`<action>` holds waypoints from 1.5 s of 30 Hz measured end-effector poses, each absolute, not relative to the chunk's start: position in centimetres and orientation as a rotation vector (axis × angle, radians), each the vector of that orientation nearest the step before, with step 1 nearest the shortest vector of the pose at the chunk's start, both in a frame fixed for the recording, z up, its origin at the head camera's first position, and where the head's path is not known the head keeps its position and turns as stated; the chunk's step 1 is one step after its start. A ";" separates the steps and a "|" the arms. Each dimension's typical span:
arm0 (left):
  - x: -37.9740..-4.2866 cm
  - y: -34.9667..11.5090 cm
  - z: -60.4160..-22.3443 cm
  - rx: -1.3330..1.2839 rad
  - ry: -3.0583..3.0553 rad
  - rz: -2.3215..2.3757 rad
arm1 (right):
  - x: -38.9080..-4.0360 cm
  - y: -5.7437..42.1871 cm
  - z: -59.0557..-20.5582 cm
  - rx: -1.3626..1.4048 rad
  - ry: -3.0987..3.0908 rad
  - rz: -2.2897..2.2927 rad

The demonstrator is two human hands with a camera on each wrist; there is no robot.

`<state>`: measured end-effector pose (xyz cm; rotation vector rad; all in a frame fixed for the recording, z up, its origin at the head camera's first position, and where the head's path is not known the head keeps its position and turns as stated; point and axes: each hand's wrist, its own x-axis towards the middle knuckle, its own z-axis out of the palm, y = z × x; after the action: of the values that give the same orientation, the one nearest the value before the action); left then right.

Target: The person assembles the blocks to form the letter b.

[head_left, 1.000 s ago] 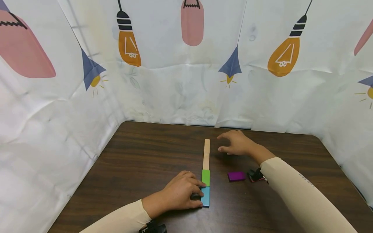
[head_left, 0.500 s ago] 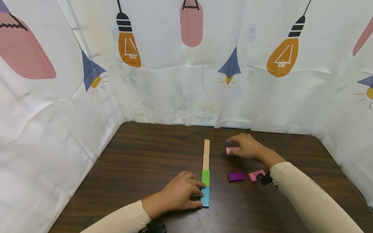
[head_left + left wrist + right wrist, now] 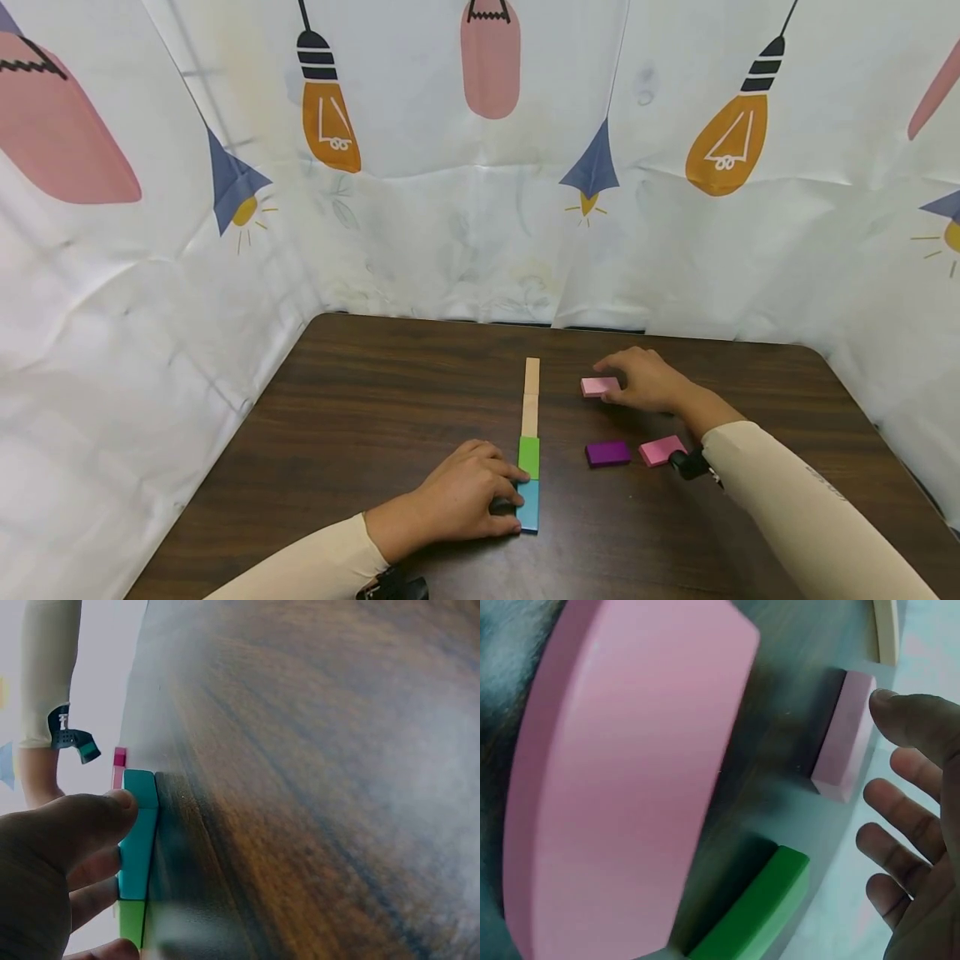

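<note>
A straight row of flat blocks lies on the table: two pale wooden blocks (image 3: 532,377) at the far end, then a green block (image 3: 528,457) and a blue block (image 3: 528,508) nearest me. My left hand (image 3: 467,493) rests beside the row's left side, fingertips touching the blue block and the edge of the green one. My right hand (image 3: 647,381) is spread just right of a light pink block (image 3: 598,387). In the right wrist view its thumb (image 3: 904,720) is by that block's edge; whether they touch I cannot tell.
Right of the row lie a purple block (image 3: 607,454) and a deeper pink block (image 3: 660,450). Another green block (image 3: 754,907) shows in the right wrist view, hidden by my right arm from above. A patterned white cloth (image 3: 450,233) hangs behind the table (image 3: 360,400).
My right hand has drawn back to the right, uncovering the light pink block and the deeper pink block. My left hand and the row have stayed put.
</note>
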<state>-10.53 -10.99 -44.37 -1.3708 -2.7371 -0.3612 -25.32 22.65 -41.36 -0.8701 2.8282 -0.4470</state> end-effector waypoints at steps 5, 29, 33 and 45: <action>-10.5 -11.0 -44.3 -1.369 -2.737 -0.354 | -25.4 22.8 -41.8 -0.871 2.830 -0.437; -10.4 -11.0 -44.3 -1.376 -2.719 -0.358 | -26.0 22.7 -43.0 -0.868 2.846 -0.403; -10.4 -11.0 -44.3 -1.374 -2.723 -0.363 | -25.8 22.4 -42.8 -0.871 2.837 -0.437; -10.4 -11.0 -44.3 -1.376 -2.713 -0.371 | -24.8 21.1 -42.4 -0.948 2.780 -0.476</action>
<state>-10.42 -11.00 -44.27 -1.3760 -2.7133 -0.3711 -24.76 21.05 -42.43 -0.9483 2.7801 -0.4762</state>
